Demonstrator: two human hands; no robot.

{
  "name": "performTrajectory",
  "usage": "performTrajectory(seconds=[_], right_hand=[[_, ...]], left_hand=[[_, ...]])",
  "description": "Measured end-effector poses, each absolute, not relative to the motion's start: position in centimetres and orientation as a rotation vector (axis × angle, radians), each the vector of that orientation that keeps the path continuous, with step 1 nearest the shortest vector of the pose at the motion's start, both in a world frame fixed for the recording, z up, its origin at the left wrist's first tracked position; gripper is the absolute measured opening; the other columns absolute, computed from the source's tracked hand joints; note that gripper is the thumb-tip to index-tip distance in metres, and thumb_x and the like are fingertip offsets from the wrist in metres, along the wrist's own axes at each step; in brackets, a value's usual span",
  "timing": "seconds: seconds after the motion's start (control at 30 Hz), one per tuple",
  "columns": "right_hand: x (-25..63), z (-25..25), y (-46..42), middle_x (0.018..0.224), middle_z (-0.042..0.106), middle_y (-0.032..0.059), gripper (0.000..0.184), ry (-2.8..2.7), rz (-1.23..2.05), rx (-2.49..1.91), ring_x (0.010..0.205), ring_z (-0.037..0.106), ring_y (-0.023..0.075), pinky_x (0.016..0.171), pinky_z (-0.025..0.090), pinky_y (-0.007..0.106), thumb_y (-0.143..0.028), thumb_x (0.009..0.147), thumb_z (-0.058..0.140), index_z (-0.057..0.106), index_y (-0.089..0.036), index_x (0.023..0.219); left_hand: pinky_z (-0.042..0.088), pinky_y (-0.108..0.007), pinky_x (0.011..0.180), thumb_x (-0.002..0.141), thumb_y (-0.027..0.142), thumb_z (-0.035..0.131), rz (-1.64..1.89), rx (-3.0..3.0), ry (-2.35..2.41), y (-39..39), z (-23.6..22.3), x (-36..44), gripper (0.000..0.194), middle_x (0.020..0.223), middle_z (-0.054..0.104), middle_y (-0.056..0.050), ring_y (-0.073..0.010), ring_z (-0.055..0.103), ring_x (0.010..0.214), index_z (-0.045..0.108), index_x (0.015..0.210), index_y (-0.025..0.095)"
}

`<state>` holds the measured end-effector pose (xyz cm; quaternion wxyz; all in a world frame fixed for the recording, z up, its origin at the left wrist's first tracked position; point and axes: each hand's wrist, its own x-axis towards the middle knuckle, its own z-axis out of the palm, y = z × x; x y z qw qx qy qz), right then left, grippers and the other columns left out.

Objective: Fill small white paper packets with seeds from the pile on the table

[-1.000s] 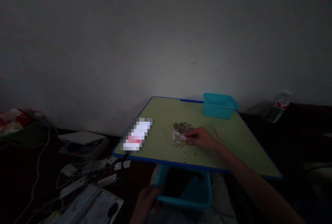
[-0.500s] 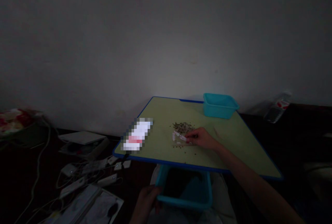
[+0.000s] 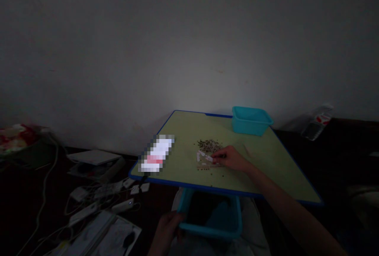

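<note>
Over the pale green table [image 3: 183, 129], my right hand [image 3: 232, 158] pinches a small white strip-like piece [image 3: 209, 158]. Other small white pieces [image 3: 198, 157] lie just left of its fingertips. Right behind them is a heap of small dark grains [image 3: 209, 144], with some grains scattered nearer the table's front edge. Below that edge, my left hand [image 3: 167, 226] grips the left rim of a blue plastic basin [image 3: 211, 232]. Dark contents fill part of this basin; what they are is too dim to tell.
Another blue basin [image 3: 251, 121] stands at the table's back right corner. A lit, blurred phone [image 3: 157, 154] lies at the left edge. Cables and white power strips [image 3: 84, 213] clutter the floor at left. A plain wall [image 3: 189, 42] rises behind the table.
My right hand stays almost in place, with the white piece at its fingertips shifting very slightly. My left hand and the basin have not visibly moved.
</note>
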<state>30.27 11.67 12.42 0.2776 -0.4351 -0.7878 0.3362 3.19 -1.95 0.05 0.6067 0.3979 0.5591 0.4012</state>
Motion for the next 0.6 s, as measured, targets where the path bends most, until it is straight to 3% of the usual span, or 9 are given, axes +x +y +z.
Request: performTrajectory(seconds=[0.2, 0.6], right_hand=[[30.27, 12.48, 11.55, 0.071, 0.069, 0.0010, 0.023, -2.169, 0.912, -1.129, 0.060, 0.057, 0.0127, 0.054, 0.039, 0.021, -0.031, 0.076, 0.060, 0.072, -0.019, 0.092], [30.18, 12.72, 11.27, 0.073, 0.070, 0.0014, 0.024, -2.206, 0.919, -1.133, 0.063, 0.058, 0.0132, 0.057, 0.040, 0.021, -0.031, 0.076, 0.060, 0.072, -0.019, 0.093]], left_hand=[[0.028, -0.024, 0.036, 0.065, 0.047, 0.059, 0.904, 0.920, 1.288, -1.89, -0.01, 3.14, 0.040, 0.029, 0.054, -0.001, -0.0129, 0.045, 0.029, 0.056, 0.038, 0.017], [0.029, -0.023, 0.036, 0.065, 0.045, 0.059, 0.928, 0.912, 1.301, -1.96, 0.32, 3.23, 0.038, 0.028, 0.053, 0.000, -0.0131, 0.046, 0.029, 0.055, 0.040, 0.017]])
